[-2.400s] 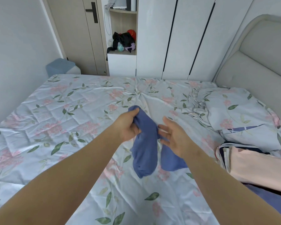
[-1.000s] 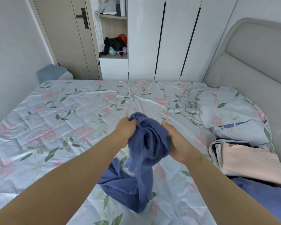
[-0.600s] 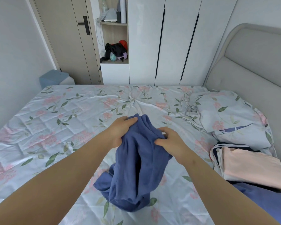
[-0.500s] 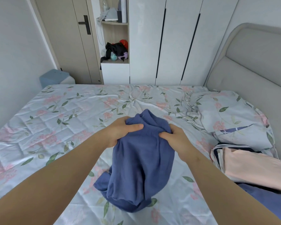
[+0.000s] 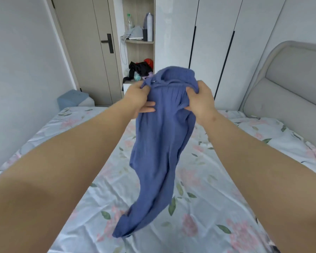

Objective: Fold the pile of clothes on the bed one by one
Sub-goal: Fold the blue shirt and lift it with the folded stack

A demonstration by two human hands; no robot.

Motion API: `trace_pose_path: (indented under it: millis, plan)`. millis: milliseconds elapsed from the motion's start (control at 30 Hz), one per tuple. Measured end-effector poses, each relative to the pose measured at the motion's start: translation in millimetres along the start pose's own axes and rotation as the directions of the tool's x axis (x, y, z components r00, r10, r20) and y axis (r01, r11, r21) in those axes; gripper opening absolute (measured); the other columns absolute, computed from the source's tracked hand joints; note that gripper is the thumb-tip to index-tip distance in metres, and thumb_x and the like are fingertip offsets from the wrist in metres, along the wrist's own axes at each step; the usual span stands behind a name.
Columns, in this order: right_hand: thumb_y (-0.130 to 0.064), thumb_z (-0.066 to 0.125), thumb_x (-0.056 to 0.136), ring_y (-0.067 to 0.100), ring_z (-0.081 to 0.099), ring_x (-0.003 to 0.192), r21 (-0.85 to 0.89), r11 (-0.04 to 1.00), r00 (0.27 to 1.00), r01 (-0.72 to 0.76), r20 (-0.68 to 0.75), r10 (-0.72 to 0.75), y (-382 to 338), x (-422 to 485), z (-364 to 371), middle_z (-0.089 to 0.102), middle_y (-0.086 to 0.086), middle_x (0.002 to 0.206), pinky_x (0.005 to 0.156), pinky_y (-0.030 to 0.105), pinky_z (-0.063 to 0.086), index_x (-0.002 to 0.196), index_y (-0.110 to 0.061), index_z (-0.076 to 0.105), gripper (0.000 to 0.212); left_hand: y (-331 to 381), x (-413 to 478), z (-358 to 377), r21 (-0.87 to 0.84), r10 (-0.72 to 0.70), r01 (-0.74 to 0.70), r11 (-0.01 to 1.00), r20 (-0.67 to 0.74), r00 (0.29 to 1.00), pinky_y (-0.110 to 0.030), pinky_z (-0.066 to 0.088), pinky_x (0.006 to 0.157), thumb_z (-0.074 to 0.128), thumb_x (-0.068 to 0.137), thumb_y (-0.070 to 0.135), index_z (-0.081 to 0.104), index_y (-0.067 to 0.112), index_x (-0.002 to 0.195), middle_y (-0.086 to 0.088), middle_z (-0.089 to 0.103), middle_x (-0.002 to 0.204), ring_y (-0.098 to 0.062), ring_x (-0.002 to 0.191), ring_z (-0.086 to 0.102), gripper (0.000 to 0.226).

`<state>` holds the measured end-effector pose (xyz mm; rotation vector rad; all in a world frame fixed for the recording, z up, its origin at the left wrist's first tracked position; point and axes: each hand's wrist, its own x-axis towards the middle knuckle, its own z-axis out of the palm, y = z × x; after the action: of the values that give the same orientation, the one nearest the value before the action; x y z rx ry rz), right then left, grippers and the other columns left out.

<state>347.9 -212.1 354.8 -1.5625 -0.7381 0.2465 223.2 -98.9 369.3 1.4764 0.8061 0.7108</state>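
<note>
We see both bare forearms reaching forward over the bed (image 5: 208, 198), with the blue garment (image 5: 161, 143) held up between the two hands above the middle of the bed, nearer its far edge than the near one. The left grip (image 5: 139, 99) is closed on the left side of the garment's top. Its thumb is up at the gathered band and its fingers (image 5: 149, 108) lie across the front of the cloth, so the fabric is pinched between them. The right grip (image 5: 199, 101) is closed on the right side of the same band, its thumb and fingers bunching a fold of cloth. The two grips are near each other, and the band stands up in a loose hump between them.

From there the garment hangs down in one long, narrow drape that swings toward the near left part of the bed. Its lower end is blurred, and we cannot tell whether it touches the sheet or hangs just above it. The sheet is pale with pink flowers and green leaves.

At the right edge of the bed rises a padded grey headboard (image 5: 290, 92). Beyond the far edge stand white wardrobe doors (image 5: 212, 42), an open shelf niche (image 5: 139, 42) with bottles (image 5: 149, 27) on it, a heap of dark clothes (image 5: 139, 69) on the shelf below, and a door (image 5: 91, 52). A pale blue box (image 5: 71, 99) sits on the floor by the far left corner of the bed.
</note>
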Motion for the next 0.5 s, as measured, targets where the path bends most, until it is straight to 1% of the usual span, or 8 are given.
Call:
trace_pose_path:
  millis: [67, 100, 167, 233, 300, 400, 500]
  plan:
    - [-0.012, 0.047, 0.095, 0.009, 0.046, 0.072, 0.021, 0.987, 0.987, 0.157, -0.041, -0.156, -32, 9, -4, 0.048, -0.008, 0.073, 0.071, 0.030, 0.044, 0.072, -0.024, 0.045, 0.026, 29, 2, -8, -0.008, 0.140, -0.140, 0.990, -0.013, 0.990, -0.033, 0.056, 0.076, 0.045, 0.099, 0.034, 0.051, 0.030, 0.096, 0.010, 0.055, 0.096, -0.016, 0.083, 0.063, 0.008]
    - [-0.011, 0.048, 0.094, 0.004, 0.046, 0.068, 0.044, 0.977, 0.977, 0.209, -0.061, -0.206, -45, 11, -5, 0.048, -0.011, 0.071, 0.070, 0.024, 0.042, 0.072, -0.026, 0.046, 0.026, 40, 0, -12, -0.001, 0.203, -0.203, 0.979, -0.018, 0.979, -0.033, 0.053, 0.082, 0.045, 0.099, 0.034, 0.051, 0.032, 0.093, 0.012, 0.056, 0.095, -0.016, 0.087, 0.062, 0.009]
    - [-0.010, 0.051, 0.092, -0.005, 0.047, 0.063, 0.085, 0.951, 0.953, 0.297, -0.089, -0.290, -62, 8, -9, 0.051, -0.016, 0.071, 0.069, 0.017, 0.042, 0.074, -0.028, 0.050, 0.025, 54, -3, -23, 0.004, 0.302, -0.302, 0.953, -0.016, 0.953, -0.031, 0.050, 0.085, 0.046, 0.098, 0.031, 0.053, 0.029, 0.094, 0.009, 0.058, 0.095, -0.015, 0.090, 0.060, 0.008]
    - [-0.009, 0.052, 0.091, -0.005, 0.050, 0.068, 0.088, 0.933, 0.936, 0.348, -0.093, -0.341, -72, 1, -12, 0.054, -0.018, 0.074, 0.074, 0.019, 0.044, 0.077, -0.029, 0.053, 0.024, 61, -13, -31, -0.010, 0.383, -0.384, 0.923, -0.013, 0.923, -0.026, 0.050, 0.082, 0.047, 0.098, 0.028, 0.055, 0.026, 0.096, 0.004, 0.059, 0.096, -0.013, 0.088, 0.060, 0.008]
    - [-0.009, 0.053, 0.091, -0.001, 0.051, 0.073, 0.093, 0.922, 0.926, 0.376, -0.076, -0.370, -78, -9, -15, 0.056, -0.017, 0.077, 0.078, 0.022, 0.045, 0.080, -0.030, 0.056, 0.024, 63, -25, -37, -0.029, 0.432, -0.432, 0.901, -0.010, 0.902, -0.019, 0.052, 0.077, 0.049, 0.097, 0.026, 0.058, 0.028, 0.093, 0.005, 0.061, 0.092, -0.009, 0.084, 0.062, 0.010]
    - [-0.008, 0.054, 0.090, -0.001, 0.053, 0.075, 0.119, 0.920, 0.928, 0.373, -0.032, -0.372, -81, -32, -23, 0.058, -0.015, 0.079, 0.079, 0.021, 0.045, 0.081, -0.030, 0.059, 0.024, 57, -47, -44, -0.002, 0.428, -0.428, 0.904, -0.025, 0.904, -0.016, 0.052, 0.070, 0.052, 0.096, 0.028, 0.057, 0.029, 0.088, 0.006, 0.060, 0.086, -0.006, 0.077, 0.063, 0.009]
    - [-0.007, 0.058, 0.087, 0.000, 0.054, 0.072, 0.149, 0.940, 0.950, 0.308, 0.009, -0.312, -72, -58, -32, 0.059, -0.012, 0.076, 0.072, 0.018, 0.046, 0.076, -0.027, 0.062, 0.023, 41, -69, -49, 0.050, 0.381, -0.379, 0.924, -0.047, 0.923, -0.013, 0.049, 0.060, 0.055, 0.094, 0.031, 0.054, 0.027, 0.082, 0.008, 0.057, 0.076, 0.001, 0.063, 0.061, 0.012]
